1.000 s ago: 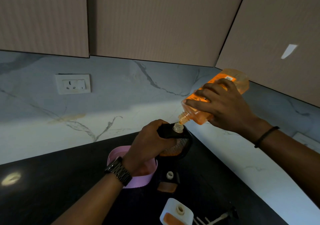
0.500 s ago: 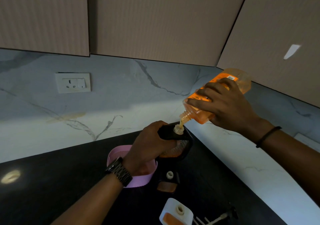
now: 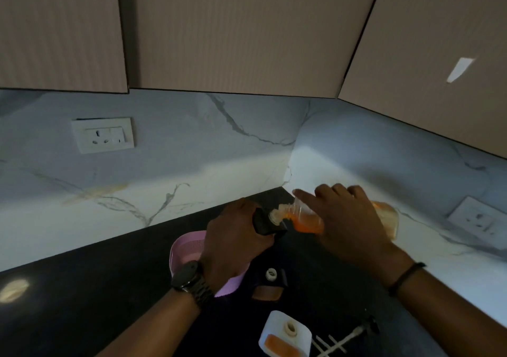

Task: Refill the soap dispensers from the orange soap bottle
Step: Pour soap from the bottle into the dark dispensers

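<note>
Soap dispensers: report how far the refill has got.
Done, apparently: the white dispenser and a second black one stand open, showing orange soap. In hand: the left hand holds a black dispenser while the right hand tips the orange bottle at its neck. Left: refitting the pumps.

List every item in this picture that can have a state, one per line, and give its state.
Orange soap bottle: uncapped, tipped nearly flat, held in right hand.
Black dispenser: open neck, gripped by left hand.
Second black dispenser: pump off, standing on counter.
White dispenser: pump off, partly filled with orange soap.
Pump heads: removed, lying on counter.
</note>
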`<state>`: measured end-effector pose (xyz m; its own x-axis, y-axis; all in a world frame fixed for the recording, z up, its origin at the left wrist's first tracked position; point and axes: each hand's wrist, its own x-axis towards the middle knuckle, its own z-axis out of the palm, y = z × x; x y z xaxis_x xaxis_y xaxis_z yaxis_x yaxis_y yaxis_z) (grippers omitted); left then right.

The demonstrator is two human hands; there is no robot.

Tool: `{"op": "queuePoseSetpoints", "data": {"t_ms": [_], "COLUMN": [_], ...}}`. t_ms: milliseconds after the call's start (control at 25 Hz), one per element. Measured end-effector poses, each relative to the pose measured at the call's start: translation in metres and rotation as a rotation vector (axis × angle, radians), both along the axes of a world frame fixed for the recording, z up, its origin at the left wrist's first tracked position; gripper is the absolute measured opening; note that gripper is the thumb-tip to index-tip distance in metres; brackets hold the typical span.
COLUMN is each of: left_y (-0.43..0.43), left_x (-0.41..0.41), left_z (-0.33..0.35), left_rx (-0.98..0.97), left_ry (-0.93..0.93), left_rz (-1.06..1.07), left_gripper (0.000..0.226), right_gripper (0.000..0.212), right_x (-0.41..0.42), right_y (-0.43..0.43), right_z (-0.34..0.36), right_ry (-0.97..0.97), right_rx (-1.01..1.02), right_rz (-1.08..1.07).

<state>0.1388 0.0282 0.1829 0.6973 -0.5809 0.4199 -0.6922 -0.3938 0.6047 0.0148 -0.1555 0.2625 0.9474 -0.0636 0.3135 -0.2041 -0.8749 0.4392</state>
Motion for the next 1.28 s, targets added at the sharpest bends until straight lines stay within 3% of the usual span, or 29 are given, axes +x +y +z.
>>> {"op": "queuePoseSetpoints", "data": {"t_ms": [120,280,440,560,760,880,1000,1120,1280], "left_y": [-0.009,-0.025,-0.049,-0.081,-0.137,-0.168,-0.197,-0.217,-0.219], "left_x": [0.006,0.006,-0.005,-0.004,-0.015,-0.027,-0.038,-0.044,-0.045], "left_z": [-0.016,-0.029,-0.034,-0.036,-0.059,-0.083,-0.106,-0.128,-0.154], "left_rx": [0.077,0.169,0.225,0.317,0.136,0.312,0.523,0.700,0.782], "left_ry": [-0.128,-0.227,-0.343,-0.276,-0.088,-0.095,-0.125,-0.103,-0.053], "left_rz": [-0.037,-0.072,-0.134,-0.259,-0.160,-0.105,-0.118,-0.160,-0.170], "left_gripper": [0.037,0.053,0.056,0.062,0.050,0.060,0.068,0.078,0.091], "right_gripper": [0.086,0.080,0.082,0.081,0.064,0.045,0.051,0.057,0.065], "right_x": [-0.011,-0.026,-0.037,-0.039,-0.065,-0.089,-0.105,-0.117,-0.130], "right_y": [0.020,0.031,0.019,-0.013,-0.070,-0.093,-0.108,-0.127,-0.122], "right_z": [-0.021,-0.033,-0.052,-0.070,-0.106,-0.137,-0.166,-0.202,-0.201], "right_ry": [0.013,-0.062,-0.125,-0.160,-0.356,-0.444,-0.454,-0.439,-0.467], "right_rx": [0.188,0.387,0.560,0.611,0.973,1.158,1.155,1.297,1.320], "right_rz": [-0.178,-0.343,-0.495,-0.533,-0.559,-0.497,-0.549,-0.584,-0.537]}}
